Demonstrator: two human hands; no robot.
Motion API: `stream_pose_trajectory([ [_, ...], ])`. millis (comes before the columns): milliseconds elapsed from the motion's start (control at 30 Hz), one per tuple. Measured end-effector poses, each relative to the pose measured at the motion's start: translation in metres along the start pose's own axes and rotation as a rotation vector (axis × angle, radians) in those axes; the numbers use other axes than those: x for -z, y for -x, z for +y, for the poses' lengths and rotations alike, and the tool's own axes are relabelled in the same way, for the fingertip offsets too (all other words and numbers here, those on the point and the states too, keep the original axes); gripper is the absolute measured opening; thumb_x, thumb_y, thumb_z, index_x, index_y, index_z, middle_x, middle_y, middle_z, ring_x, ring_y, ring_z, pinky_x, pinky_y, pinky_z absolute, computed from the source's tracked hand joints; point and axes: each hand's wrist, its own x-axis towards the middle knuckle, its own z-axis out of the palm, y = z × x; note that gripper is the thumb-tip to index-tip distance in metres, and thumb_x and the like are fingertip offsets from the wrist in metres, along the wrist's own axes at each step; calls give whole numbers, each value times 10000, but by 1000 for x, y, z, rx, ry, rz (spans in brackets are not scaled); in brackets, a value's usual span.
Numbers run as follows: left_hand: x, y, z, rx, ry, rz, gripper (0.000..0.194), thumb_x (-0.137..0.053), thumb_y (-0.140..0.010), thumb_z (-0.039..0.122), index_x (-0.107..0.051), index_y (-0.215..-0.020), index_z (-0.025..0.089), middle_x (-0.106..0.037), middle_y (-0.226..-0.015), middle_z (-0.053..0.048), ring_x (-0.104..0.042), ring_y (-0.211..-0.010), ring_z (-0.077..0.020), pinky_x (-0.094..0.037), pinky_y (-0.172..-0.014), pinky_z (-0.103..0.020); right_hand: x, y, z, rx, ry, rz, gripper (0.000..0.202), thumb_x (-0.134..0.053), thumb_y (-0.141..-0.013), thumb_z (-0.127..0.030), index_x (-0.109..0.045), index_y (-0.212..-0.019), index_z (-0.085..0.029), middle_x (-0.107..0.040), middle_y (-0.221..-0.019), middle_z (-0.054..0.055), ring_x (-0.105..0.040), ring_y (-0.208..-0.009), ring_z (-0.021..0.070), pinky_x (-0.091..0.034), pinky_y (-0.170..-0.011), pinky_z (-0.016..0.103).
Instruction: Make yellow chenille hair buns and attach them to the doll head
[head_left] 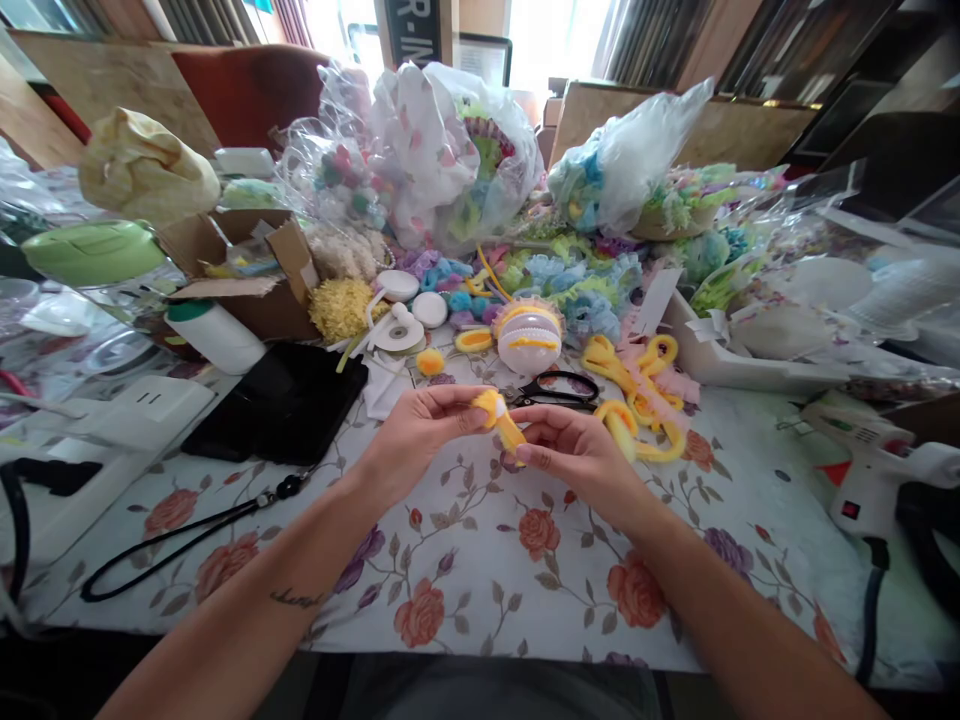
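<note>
Near the middle of the view, a small fuzzy yellow piece (511, 432) with a whitish spot near its upper end is held between both hands. My left hand (429, 430) pinches its upper left end with thumb and fingers. The lower right end is gripped by the fingertips of my right hand (571, 450). Just beyond the hands lie black-handled scissors (562, 385), partly hidden by my right hand. A white ribbed round object with yellow trim (529, 340) stands behind them. Yellow fuzzy strips (652, 405) lie to the right, beside a pink ruffle.
A glue gun (862, 460) rests at the right. On the left are a black tablet-like item (277, 405), a white bottle (217, 335), a power strip (45, 490) and an open cardboard box (277, 300). Plastic bags (420, 150) and colourful trims line the back of the flowered tablecloth (480, 570).
</note>
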Motion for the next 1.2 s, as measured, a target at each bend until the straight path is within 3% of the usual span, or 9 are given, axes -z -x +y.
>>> stream_pose_trajectory([
  [167,-2,2,2,30,-41,32,261,-807,-689,271,-771,-939,206,-751,-889,-23,-651,-785,-135,-519,-761,-239,1,0,1,-26,-77,-69,354,-706,-810,-321,-613,-1117,-171,-716,-843,59,-663,-777,176,-509,-733,308],
  [367,-2,1,1,-53,-161,71,247,-809,-674,277,-779,-909,207,-760,-896,-34,-673,-826,-184,-532,-784,-282,0,1,-1,-31,-146,-106,296,-692,-826,-294,-618,-1092,-187,-716,-847,42,-673,-787,162,-527,-749,296],
  [633,-2,2,3,-131,-270,33,241,-784,-704,292,-769,-925,198,-751,-901,-37,-672,-822,-180,-536,-778,-277,0,1,-4,-23,-191,-104,236,-698,-819,-250,-634,-1038,-190,-695,-809,12,-670,-757,134,-531,-719,254],
  [833,-1,1,4,-87,-276,-10,249,-776,-713,312,-764,-932,195,-746,-910,-45,-662,-811,-177,-528,-765,-279,0,1,-2,-26,-201,-108,241,-705,-813,-271,-637,-1031,-195,-691,-809,10,-669,-748,139,-530,-707,263],
  [1033,-1,1,5,-108,-222,-34,314,-746,-754,285,-734,-1064,234,-728,-860,-25,-644,-778,-146,-524,-736,-248,0,2,-2,-6,-178,-128,245,-686,-836,-286,-643,-1064,-207,-696,-846,13,-665,-771,135,-525,-724,259],
  [1200,-2,2,5,-90,-225,-46,237,-748,-750,304,-765,-969,216,-747,-912,-40,-656,-813,-158,-521,-751,-243,0,2,-4,-9,-154,-134,236,-680,-842,-299,-648,-1054,-201,-691,-825,15,-656,-760,134,-524,-717,254],
])
